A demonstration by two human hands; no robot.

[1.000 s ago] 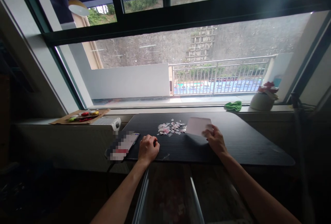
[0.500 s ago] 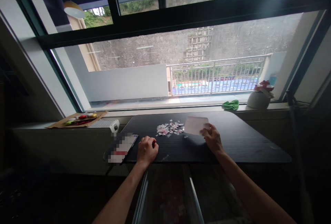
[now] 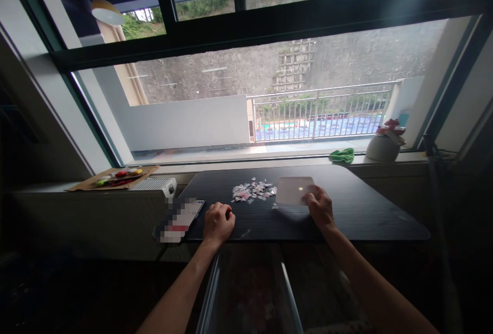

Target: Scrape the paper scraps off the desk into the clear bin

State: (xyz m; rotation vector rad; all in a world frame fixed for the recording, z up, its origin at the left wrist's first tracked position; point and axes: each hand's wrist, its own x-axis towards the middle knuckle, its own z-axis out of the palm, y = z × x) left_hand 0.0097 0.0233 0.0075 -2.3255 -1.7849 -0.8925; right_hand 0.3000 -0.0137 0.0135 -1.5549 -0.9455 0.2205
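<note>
My right hand [image 3: 321,207] grips the right edge of a pale, flat rectangular sheet [image 3: 291,190], thumb and fingers closed on it. The sheet is held over the dark table [image 3: 358,210], and a small bright glint shows on its face. Just left of it lies a loose pile of small whitish and pinkish paper-like pieces [image 3: 250,191]. One small piece [image 3: 275,206] lies apart, below the sheet's left corner. My left hand [image 3: 218,221] rests near the table's front edge in a loose fist, with nothing visible in it.
A phone [image 3: 185,221], partly pixelated, lies at the table's left edge. On the sill are a green cloth [image 3: 342,155], a grey pot with a red top [image 3: 383,146] and brown cardboard [image 3: 82,183] with colourful items. Below the table front are metal rails [image 3: 291,295].
My right hand and the pale sheet have shifted slightly right and down, and a glint now shows on the sheet. My left hand stays in place.
</note>
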